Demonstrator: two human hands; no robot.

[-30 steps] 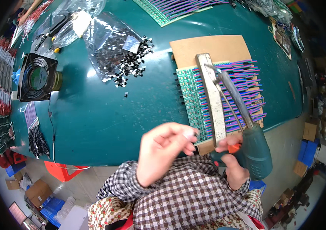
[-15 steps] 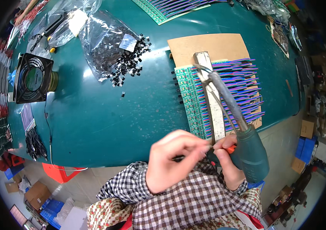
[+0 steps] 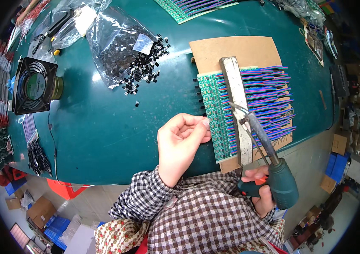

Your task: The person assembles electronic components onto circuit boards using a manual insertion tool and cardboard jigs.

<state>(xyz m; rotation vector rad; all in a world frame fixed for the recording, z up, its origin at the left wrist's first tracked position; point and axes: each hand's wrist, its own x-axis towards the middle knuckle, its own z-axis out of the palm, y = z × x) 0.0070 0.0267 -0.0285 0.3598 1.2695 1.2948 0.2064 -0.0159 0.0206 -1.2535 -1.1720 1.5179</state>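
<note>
Gripping a dark green soldering gun (image 3: 283,184) in my right hand (image 3: 261,190), I hold its metal tip over a long pale bar (image 3: 234,84); I cannot tell whether tip and bar touch. The bar lies across a row of green circuit boards (image 3: 214,116) and the blue, pink and black wires (image 3: 269,93) running right from them, all on a sheet of brown cardboard (image 3: 235,48) at the right side of the green counter (image 3: 116,139). My left hand (image 3: 183,142) is at the boards' left edge, thumb and forefinger pinched together; whether something small sits between them, I cannot tell. Up and to the left, a clear plastic bag (image 3: 112,46) spills small black parts (image 3: 146,65), and a black fan (image 3: 36,86) stands farther left.

The tip, if hot, could scorch wire coating or a board should my right wrist dip or drift. A knock from the gun might shift the bar, letting the boards slide out of line. My left fingertips are near enough to the boards that a careless push could nudge them askew, and a burn is possible if the tip swings left.
</note>
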